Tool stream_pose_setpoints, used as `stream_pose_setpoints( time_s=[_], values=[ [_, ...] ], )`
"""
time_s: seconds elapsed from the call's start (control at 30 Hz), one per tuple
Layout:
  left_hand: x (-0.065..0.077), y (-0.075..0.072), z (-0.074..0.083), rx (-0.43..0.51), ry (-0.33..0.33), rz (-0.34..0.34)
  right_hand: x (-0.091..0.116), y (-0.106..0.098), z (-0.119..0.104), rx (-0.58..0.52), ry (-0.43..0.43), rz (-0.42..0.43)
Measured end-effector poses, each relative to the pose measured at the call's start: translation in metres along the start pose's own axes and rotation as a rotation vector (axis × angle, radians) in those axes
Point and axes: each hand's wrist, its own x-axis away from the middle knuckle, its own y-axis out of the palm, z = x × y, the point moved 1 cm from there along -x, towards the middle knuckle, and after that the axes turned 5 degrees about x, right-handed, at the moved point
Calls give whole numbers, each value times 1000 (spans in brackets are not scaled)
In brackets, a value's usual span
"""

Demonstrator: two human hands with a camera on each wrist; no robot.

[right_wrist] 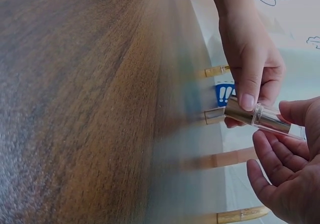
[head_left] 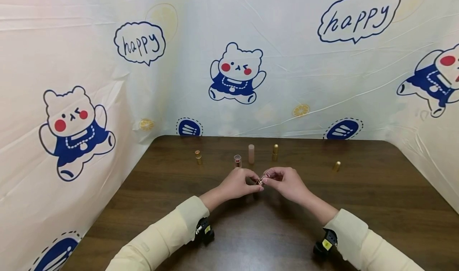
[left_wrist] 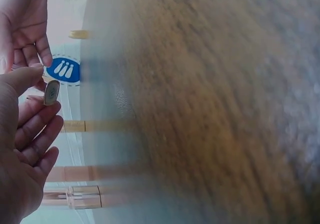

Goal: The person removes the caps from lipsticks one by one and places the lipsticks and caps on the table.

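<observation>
Both hands meet above the middle of the table around a small lipstick (head_left: 263, 178) with a gold base and a clear cap. In the right wrist view, the thumb and fingers of my left hand (head_left: 238, 183) pinch the gold base (right_wrist: 239, 110). My right hand (head_left: 288, 183) pinches the clear cap end (right_wrist: 270, 125) between thumb and fingers. The cap surrounds a gold inner part, and the tube lies tilted. The base's flat end (left_wrist: 51, 93) faces the left wrist camera.
Behind the hands on the brown table (head_left: 229, 239) stand a gold tube (head_left: 199, 158), a clear-topped lipstick (head_left: 238, 162), a pink tube (head_left: 251, 154) and another gold tube (head_left: 275, 152). A short gold piece (head_left: 337, 166) is farther right. A printed curtain (head_left: 294, 71) hangs behind.
</observation>
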Motion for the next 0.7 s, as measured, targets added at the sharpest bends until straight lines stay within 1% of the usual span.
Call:
stream_pose_setpoints(
  time_s=[0.3, 0.5, 0.7],
  values=[
    [1, -1, -1, 19, 22, -11, 0, -1, 2, -28, -11, -15],
    [0, -2, 0, 12, 27, -16, 0, -2, 2, -33, -9, -16],
    [0, -2, -1, 12, 29, 2, 1, -3, 1, -32, 7, -1]
  ],
)
